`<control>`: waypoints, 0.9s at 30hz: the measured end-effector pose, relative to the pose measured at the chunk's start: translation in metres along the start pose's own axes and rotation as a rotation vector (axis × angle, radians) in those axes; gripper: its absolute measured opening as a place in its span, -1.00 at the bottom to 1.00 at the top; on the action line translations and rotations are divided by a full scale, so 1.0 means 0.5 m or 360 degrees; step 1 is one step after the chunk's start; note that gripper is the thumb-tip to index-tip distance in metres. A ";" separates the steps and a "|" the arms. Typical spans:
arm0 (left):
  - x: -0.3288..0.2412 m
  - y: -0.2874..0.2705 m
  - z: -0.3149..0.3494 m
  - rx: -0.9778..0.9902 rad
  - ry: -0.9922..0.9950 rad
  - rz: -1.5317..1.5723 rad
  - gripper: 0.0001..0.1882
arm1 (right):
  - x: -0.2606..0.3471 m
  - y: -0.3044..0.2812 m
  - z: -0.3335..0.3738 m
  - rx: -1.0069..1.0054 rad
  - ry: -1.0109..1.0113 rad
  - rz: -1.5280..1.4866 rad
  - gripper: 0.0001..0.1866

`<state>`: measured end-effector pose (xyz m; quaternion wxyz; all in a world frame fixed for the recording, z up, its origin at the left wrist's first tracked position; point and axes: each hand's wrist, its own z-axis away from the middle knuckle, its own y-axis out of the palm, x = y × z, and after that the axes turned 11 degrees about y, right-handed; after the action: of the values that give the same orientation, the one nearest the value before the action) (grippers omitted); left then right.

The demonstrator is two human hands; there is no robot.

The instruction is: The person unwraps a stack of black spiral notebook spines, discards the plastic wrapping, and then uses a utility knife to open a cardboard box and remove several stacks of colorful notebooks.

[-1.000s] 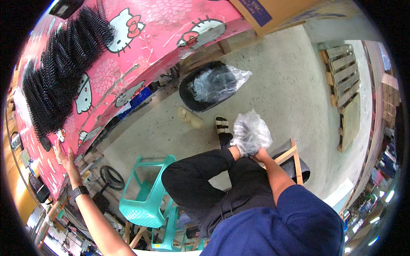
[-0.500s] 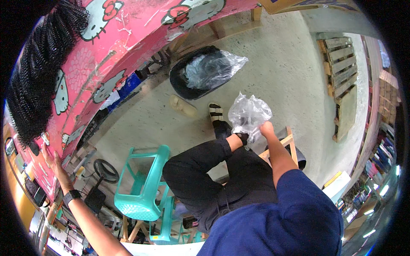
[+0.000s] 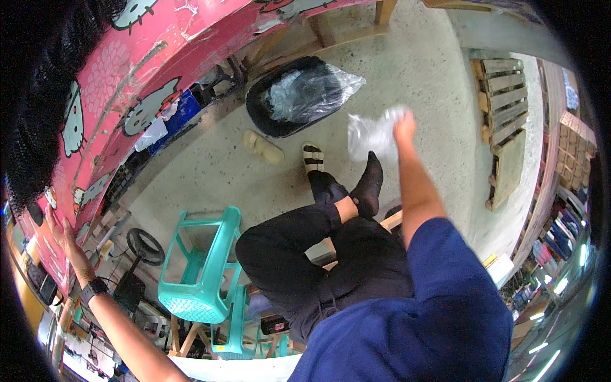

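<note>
My right hand (image 3: 405, 129) is closed on a crumpled clear plastic bag (image 3: 369, 137), holding it out over the floor beyond my crossed leg. Both the bag and the fingers are slightly smeared by motion. Far to the left, my left hand (image 3: 69, 245) has its fingers stretched out against the edge of the pink table cover (image 3: 105, 121), with nothing in it. Just above those fingers hangs a bundle of black curly hair (image 3: 48, 108). My foot in a black sock (image 3: 368, 188) is raised across my other knee, close below the bag.
A black tub (image 3: 258, 105) on the floor holds clear plastic (image 3: 305, 95). One cream sandal (image 3: 263, 148) lies loose near it. Stacked green plastic stools (image 3: 226, 254) stand left of my legs, by a black wheel-like ring (image 3: 145, 247). Wooden pallets (image 3: 507, 102) lean at the right.
My right hand has moved up and away from my body with the plastic bag, uncovering the socked foot. My left hand stays at the table edge. The view has shifted slightly.
</note>
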<state>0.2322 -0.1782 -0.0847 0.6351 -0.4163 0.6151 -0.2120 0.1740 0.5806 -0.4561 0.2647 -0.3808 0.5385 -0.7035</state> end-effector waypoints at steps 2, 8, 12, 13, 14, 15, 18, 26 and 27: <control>0.000 -0.001 0.008 0.0012 -0.0043 0.0008 -0.36 | 0.213 -0.048 -0.130 0.0070 -0.0241 -0.0219 -0.82; -0.026 0.015 0.022 -0.0128 0.0194 -0.0366 -0.39 | 0.461 0.033 -0.069 -0.0036 -0.0831 -0.0273 -0.79; -0.088 0.067 -0.009 -0.0175 0.0186 -0.0343 -0.37 | 0.396 0.259 0.087 0.1181 -0.0783 0.0551 -0.51; -0.084 0.056 -0.001 -0.0176 0.0164 -0.0372 -0.37 | 0.396 0.275 0.143 0.1949 -0.1108 0.0760 -0.29; -0.082 0.050 0.002 -0.0145 0.0120 -0.0296 -0.38 | 0.405 0.291 0.187 0.1509 -0.0811 0.0323 -0.47; -0.078 0.054 0.000 -0.0175 0.0144 -0.0294 -0.37 | 0.428 0.309 0.178 0.1641 -0.0536 -0.0170 -0.56; -0.075 0.053 0.018 -0.0177 0.0145 -0.0362 -0.36 | 0.488 0.255 0.143 0.1073 -0.0676 -0.0140 -0.61; -0.075 0.060 0.009 -0.0247 0.0308 -0.0349 -0.39 | 0.382 0.180 -0.047 0.1328 0.0120 0.0618 0.00; -0.069 0.054 0.015 -0.0242 0.0283 -0.0366 -0.39 | 0.412 0.200 0.017 0.1146 0.0074 0.0784 0.06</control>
<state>0.2276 -0.1338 -0.0860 0.5165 -0.5104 0.6315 -0.2721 0.0599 0.3868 -0.4991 0.5282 -0.1084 0.3396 -0.7707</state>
